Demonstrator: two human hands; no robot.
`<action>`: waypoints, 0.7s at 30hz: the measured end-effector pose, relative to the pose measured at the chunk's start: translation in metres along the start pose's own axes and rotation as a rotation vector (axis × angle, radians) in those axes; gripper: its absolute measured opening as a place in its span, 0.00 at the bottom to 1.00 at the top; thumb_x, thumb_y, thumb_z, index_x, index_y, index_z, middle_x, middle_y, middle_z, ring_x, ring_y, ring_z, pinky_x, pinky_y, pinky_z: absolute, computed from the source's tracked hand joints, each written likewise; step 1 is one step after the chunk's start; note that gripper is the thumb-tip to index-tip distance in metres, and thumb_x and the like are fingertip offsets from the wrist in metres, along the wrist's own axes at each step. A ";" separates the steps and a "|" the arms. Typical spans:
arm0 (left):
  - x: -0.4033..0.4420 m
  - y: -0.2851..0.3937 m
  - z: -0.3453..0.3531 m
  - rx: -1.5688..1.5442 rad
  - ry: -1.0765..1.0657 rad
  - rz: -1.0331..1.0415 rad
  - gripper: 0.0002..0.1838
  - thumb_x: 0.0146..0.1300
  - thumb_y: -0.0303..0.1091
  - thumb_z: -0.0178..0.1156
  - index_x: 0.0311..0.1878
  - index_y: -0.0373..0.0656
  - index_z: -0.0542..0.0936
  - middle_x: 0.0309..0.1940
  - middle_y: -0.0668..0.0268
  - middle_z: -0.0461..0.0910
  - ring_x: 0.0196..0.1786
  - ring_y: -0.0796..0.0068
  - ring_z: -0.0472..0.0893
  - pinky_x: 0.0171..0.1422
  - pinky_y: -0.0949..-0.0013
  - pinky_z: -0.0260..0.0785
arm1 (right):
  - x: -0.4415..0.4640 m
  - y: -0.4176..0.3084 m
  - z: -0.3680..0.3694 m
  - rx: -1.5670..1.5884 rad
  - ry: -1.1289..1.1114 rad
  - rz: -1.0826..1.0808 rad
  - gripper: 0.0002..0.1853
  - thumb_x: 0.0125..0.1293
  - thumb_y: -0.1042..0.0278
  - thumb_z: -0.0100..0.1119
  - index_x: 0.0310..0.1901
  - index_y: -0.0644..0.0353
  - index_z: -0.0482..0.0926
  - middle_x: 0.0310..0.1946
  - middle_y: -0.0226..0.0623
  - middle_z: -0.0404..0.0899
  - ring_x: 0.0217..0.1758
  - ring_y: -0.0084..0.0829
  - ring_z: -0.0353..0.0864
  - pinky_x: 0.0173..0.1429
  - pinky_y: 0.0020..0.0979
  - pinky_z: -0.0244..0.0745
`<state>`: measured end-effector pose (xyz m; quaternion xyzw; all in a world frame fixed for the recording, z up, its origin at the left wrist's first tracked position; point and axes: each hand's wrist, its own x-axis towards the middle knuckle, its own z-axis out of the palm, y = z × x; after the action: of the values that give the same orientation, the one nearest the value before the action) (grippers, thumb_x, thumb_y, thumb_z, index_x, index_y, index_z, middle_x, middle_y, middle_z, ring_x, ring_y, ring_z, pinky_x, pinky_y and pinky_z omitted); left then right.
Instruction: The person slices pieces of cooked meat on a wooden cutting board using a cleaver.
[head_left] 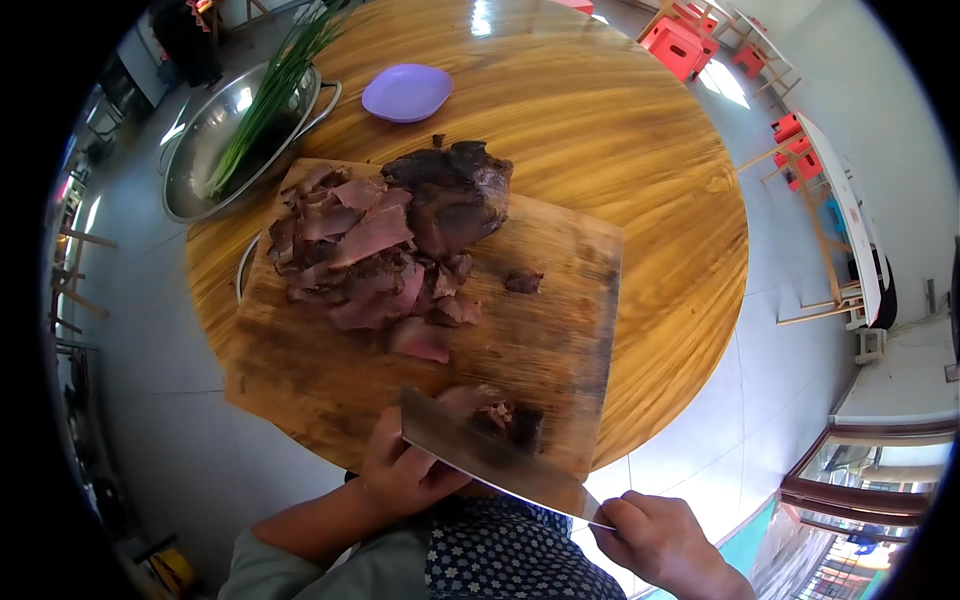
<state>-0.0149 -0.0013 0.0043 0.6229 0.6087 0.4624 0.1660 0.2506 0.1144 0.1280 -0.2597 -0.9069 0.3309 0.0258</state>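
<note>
My right hand (665,545) is closed around the handle of a cleaver (490,460), whose wide blade slants across the near edge of the wooden cutting board (330,385). At the blade's far end is my left hand (405,465), fingers curled in; the blade hides part of them, and what they grip cannot be made out. Just beyond the blade lies a dark chunk of cooked meat (515,425), partly covered by it. A heap of sliced meat (350,245) rests on the board's upper left, beside a larger dark piece of meat (450,195).
The board sits on a round wooden table (670,200). A metal basin (190,170) with green scallions (265,110) stands at its left edge, near a purple plate (407,92). A small meat scrap (524,282) lies on the board. Red stools (680,48) stand beyond the table.
</note>
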 end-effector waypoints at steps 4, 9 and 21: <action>-0.009 -0.013 0.002 -0.194 -0.129 -0.053 0.37 0.64 0.37 0.72 0.70 0.26 0.70 0.69 0.44 0.72 0.65 0.56 0.79 0.69 0.59 0.71 | 0.002 -0.004 -0.004 0.029 -0.037 0.047 0.06 0.64 0.72 0.66 0.38 0.58 0.78 0.28 0.42 0.78 0.29 0.50 0.81 0.32 0.44 0.77; -0.010 -0.014 0.000 -0.002 -0.115 0.051 0.34 0.65 0.35 0.71 0.69 0.28 0.70 0.70 0.42 0.71 0.68 0.50 0.77 0.71 0.56 0.69 | 0.006 -0.007 -0.007 0.028 -0.056 0.061 0.05 0.65 0.72 0.66 0.38 0.58 0.78 0.28 0.43 0.78 0.30 0.50 0.81 0.32 0.44 0.77; -0.021 -0.016 0.007 0.039 0.009 0.024 0.31 0.53 0.34 0.79 0.59 0.36 0.78 0.60 0.50 0.76 0.58 0.51 0.78 0.61 0.56 0.74 | 0.004 -0.006 -0.006 0.053 -0.080 0.080 0.05 0.65 0.73 0.65 0.38 0.59 0.77 0.29 0.44 0.78 0.30 0.51 0.81 0.33 0.44 0.77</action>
<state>-0.0156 -0.0144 -0.0198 0.6313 0.6109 0.4551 0.1456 0.2456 0.1163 0.1357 -0.2814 -0.8870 0.3656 -0.0167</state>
